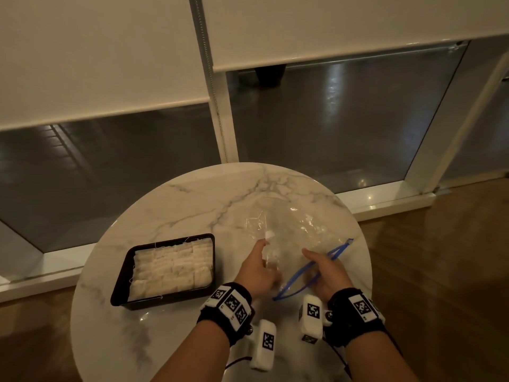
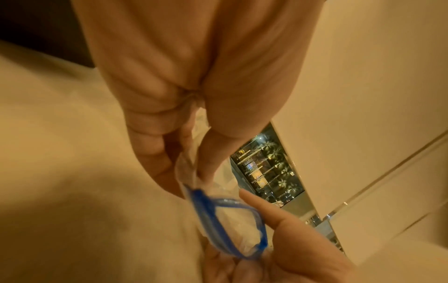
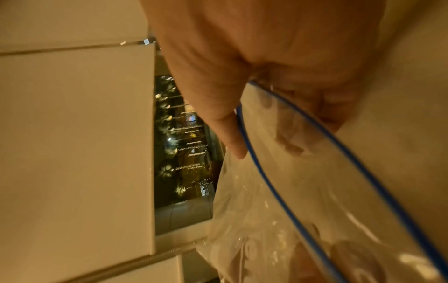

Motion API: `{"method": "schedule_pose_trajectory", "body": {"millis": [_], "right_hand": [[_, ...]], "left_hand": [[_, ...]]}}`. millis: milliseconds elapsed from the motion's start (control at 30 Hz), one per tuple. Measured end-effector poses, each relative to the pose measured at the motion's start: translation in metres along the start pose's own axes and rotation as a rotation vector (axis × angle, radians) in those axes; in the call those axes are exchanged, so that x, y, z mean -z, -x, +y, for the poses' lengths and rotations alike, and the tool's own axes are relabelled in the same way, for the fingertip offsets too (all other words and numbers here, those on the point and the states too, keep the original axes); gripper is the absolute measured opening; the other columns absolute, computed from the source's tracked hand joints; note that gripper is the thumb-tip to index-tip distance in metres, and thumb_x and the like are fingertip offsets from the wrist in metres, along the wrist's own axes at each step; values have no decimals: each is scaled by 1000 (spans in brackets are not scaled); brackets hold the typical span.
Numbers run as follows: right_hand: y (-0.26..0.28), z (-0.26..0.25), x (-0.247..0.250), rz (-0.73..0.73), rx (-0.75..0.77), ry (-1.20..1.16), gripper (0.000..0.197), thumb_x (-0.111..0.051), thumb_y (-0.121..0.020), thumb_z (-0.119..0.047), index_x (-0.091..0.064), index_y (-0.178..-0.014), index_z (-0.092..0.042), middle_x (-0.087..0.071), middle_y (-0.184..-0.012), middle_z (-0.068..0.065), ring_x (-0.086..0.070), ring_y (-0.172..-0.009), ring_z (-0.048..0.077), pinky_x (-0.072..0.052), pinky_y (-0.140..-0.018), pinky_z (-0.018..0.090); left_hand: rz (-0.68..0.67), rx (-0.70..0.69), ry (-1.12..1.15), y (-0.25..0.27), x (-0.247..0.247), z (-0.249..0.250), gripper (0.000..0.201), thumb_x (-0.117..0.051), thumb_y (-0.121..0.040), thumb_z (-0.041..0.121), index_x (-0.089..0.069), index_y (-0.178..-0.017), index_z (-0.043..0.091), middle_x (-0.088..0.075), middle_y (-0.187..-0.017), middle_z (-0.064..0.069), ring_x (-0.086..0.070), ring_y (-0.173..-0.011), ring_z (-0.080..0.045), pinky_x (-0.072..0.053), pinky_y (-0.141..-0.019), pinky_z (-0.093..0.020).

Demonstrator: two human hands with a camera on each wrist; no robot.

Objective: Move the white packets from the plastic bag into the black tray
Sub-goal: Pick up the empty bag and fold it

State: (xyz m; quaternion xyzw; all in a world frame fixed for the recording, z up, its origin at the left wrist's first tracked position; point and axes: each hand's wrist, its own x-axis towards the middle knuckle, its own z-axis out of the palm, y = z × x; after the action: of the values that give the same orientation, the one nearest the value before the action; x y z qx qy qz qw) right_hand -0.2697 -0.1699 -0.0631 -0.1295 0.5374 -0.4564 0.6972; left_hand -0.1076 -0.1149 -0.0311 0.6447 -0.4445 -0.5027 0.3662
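Wrist bands (image 1: 230,304), black with white blocks bearing square black-and-white coded markers, sit on both forearms nearest the camera; no readable writing appears on them. Left hand (image 1: 257,271) pinches the near-left part of the plastic bag (image 1: 289,230), thumb and fingers (image 2: 155,153) closed on crumpled film just beside the blue zip rim (image 1: 311,271). Right hand (image 1: 327,274) grips the bag at the same rim, fingers curled around the clear film, thumb (image 3: 227,130) lying along the blue line. The rim forms an open, narrow loop between the two hands. The bag is thin, transparent and wrinkled, with glossy highlights; it spreads from the hands toward the far right of the table (image 1: 192,194). One small white packet (image 1: 268,234) shows at the bag's left side, just beyond the left fingertip; whether it lies inside the film cannot be told. The black tray (image 1: 121,282), rectangular with rounded corners, stands on the table's left, apart from the bag. White packets (image 1: 170,268), flat, squarish and pale, fill it in close rows, with thin strings at the edges. The table is round, with a polished white marble-patterned top and grey veins.
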Motion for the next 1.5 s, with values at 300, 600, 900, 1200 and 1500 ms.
{"method": "schedule_pose_trajectory", "body": {"millis": [300, 600, 900, 1200, 1500], "right_hand": [[28, -14, 10, -247, 108, 30, 56, -58, -85, 17, -53, -134, -11, -72, -108, 26, -74, -87, 37, -52, -97, 52], [67, -46, -12, -454, 125, 162, 45, -57, -92, 2, -58, -131, -21, -73, -115, 17, -73, -88, 29, -54, -53, 23], [79, -38, -21, -539, 130, 243, 48, -60, -93, -6, -51, -138, -21, -72, -116, 19, -72, -94, 31, -55, -82, 35], [96, -30, -30, -585, 17, -464, 72, -55, -92, -53, -44, -146, -7, -55, -142, 21, -54, -131, 37, -34, -115, 48], [112, 8, -74, -716, 110, -236, 84, -70, -82, -58, -47, -145, -8, -52, -144, 24, -48, -135, 42, -28, -117, 58]], "left_hand": [[371, -93, 51, 34, 41, 20, 31, -70, -89, 46, -59, -111, 26, -70, -89, -5, -66, -65, -15, -52, -59, -25], [131, 122, 396, 33, 113, 39, 62, -61, -85, 70, -67, -126, 23, -74, -117, -3, -68, -113, -26, -47, -106, -51], [-37, 55, 568, 56, 122, 57, 29, -54, -97, 29, -72, -105, 7, -72, -86, -10, -70, -72, -24, -58, -64, -35], [223, -40, 734, 59, 115, 39, 32, -59, -95, 9, -67, -125, 8, -75, -97, -7, -72, -79, -15, -57, -69, -31], [218, -174, 730, 67, 70, 34, 55, -61, -93, -5, -50, -138, 25, -71, -123, -13, -69, -112, -33, -57, -92, -52]]}}
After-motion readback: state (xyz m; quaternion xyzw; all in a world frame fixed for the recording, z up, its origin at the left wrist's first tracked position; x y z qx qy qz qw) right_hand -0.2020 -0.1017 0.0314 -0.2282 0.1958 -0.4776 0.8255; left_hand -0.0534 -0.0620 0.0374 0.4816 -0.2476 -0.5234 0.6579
